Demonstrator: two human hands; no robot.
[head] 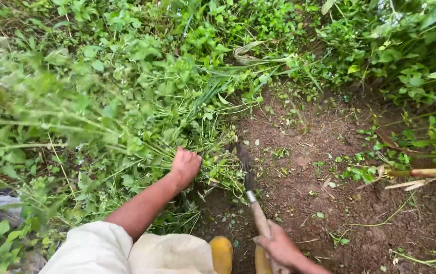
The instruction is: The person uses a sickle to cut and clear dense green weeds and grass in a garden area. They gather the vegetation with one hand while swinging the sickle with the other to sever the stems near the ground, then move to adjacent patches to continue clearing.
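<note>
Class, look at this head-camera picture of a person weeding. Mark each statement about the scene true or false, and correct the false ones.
1. The left hand grips a bunch of green weeds. True.
2. The right hand is empty. False: it holds a sickle by its wooden handle.
3. The sickle's blade points away from the person, towards the base of the weeds. True.
4. The bare soil lies to the left of the weeds. False: it lies to the right of the gripped bunch.
5. The person wears red boots. False: the yellow boot tips show at the bottom edge.
</note>
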